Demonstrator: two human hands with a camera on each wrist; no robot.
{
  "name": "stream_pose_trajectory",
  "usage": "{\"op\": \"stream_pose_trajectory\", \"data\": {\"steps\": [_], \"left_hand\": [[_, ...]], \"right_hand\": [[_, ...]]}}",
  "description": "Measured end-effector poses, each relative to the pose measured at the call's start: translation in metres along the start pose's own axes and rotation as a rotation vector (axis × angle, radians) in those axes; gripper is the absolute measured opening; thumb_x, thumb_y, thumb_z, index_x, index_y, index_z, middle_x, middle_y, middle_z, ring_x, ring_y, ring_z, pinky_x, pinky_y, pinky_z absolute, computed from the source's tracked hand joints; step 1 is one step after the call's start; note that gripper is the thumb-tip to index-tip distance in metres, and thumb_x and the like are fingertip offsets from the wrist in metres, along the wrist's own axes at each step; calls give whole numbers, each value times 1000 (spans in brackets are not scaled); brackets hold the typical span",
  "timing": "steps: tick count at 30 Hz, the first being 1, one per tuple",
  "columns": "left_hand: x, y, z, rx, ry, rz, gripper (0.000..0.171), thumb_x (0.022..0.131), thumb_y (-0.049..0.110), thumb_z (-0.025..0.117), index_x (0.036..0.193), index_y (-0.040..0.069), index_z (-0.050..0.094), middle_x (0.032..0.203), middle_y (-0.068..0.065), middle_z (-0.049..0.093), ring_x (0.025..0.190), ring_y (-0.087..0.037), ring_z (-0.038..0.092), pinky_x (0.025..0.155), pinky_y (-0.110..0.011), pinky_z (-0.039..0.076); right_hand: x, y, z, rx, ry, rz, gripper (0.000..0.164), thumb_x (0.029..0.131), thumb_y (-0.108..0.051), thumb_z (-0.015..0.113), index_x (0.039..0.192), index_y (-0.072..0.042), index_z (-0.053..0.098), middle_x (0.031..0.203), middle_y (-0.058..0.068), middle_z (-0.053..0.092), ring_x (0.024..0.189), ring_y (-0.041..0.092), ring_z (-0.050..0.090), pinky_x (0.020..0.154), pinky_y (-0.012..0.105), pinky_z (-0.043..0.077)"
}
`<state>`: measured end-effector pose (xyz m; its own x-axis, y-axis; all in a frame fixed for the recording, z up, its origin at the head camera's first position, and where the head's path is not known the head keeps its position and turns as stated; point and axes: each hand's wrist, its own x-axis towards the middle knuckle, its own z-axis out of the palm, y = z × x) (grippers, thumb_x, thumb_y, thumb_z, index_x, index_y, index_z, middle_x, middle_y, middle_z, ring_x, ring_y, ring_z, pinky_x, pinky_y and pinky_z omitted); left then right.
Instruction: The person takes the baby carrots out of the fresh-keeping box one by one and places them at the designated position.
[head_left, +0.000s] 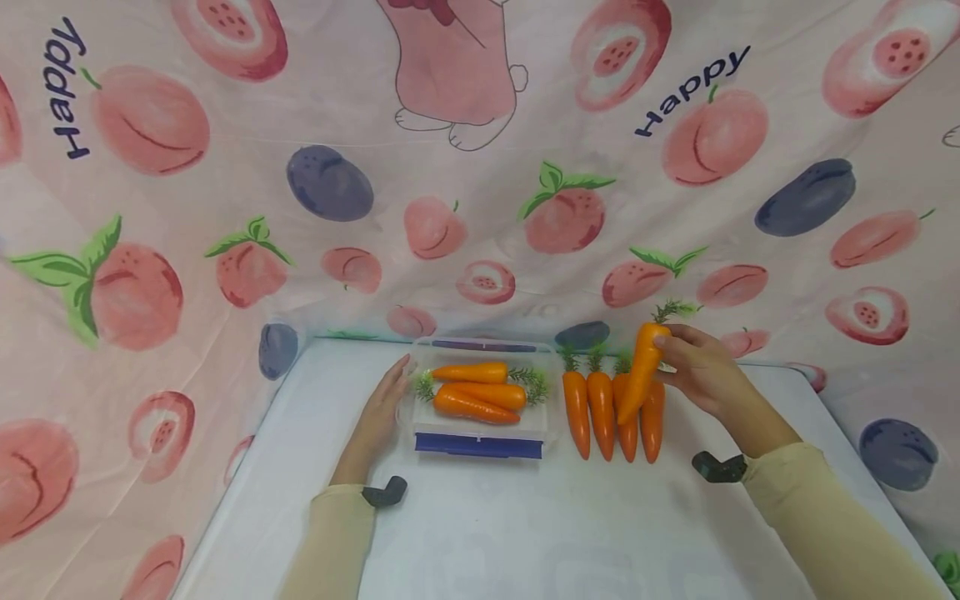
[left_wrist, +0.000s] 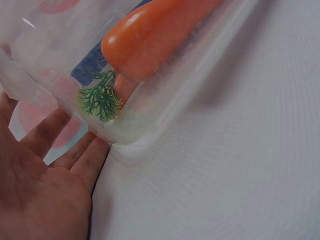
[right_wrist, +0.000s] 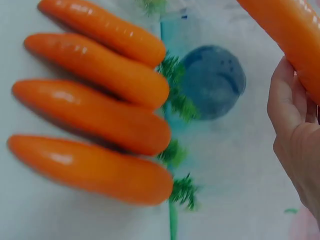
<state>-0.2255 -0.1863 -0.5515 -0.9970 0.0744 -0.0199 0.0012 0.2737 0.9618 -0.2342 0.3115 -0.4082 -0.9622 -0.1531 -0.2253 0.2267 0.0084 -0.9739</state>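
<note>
In the head view my right hand (head_left: pixel 696 367) pinches a carrot (head_left: pixel 642 367) near its leafy top, tip pointing down, raised over a row of several carrots (head_left: pixel 576 412) on the table. The right wrist view shows that row (right_wrist: pixel 95 117) side by side, greens toward the cloth. A clear plastic box (head_left: pixel 553 417) stands left of the row, with three carrots (head_left: pixel 471 402) lying inside it. My left hand (head_left: pixel 381 408) is at the box's left side, its fingers extended; in the left wrist view the fingertips (left_wrist: pixel 97 150) touch the box's corner.
Blue clips (head_left: pixel 478 446) run along the front and back of the box. The white table (head_left: pixel 480 525) ends at a fruit-printed cloth (head_left: pixel 337 308) hanging behind and at both sides. Dark wrist cameras (head_left: pixel 720 467) stick out from both sleeves.
</note>
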Motion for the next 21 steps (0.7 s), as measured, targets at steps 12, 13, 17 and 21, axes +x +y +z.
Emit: {"op": "stream_pose_trajectory", "data": {"steps": [12, 13, 17, 21], "left_hand": [[-1, 2, -1, 4, -3, -13, 46, 109, 51, 35, 155, 48, 35, 167, 4, 32, 159, -29, 20, 127, -61, 17], [-1, 2, -1, 4, -4, -16, 46, 109, 52, 35, 155, 48, 35, 167, 4, 32, 159, -29, 20, 127, -61, 17], [-1, 2, 0, 7, -5, -22, 46, 109, 52, 34, 155, 49, 34, 168, 4, 31, 159, -29, 19, 127, -61, 17], [-1, 2, -1, 4, -5, -15, 48, 108, 56, 34, 155, 48, 34, 168, 3, 31, 159, -29, 19, 127, -60, 15]], "right_hand": [[-8, 16, -34, 144, 49, 0, 43, 105, -25, 59, 141, -16, 38, 120, -9, 60, 104, 9, 64, 85, 26, 61], [-8, 18, -36, 146, 56, 3, 46, 104, -26, 60, 143, -16, 37, 120, -9, 59, 104, 9, 63, 85, 25, 61], [-7, 25, -46, 110, 90, 23, 59, 103, -30, 62, 151, -13, 32, 123, -9, 55, 104, 7, 63, 85, 23, 61], [-6, 35, -57, 91, 117, 50, 63, 103, -32, 61, 153, -12, 29, 123, -10, 54, 106, 8, 60, 83, 23, 61]]}}
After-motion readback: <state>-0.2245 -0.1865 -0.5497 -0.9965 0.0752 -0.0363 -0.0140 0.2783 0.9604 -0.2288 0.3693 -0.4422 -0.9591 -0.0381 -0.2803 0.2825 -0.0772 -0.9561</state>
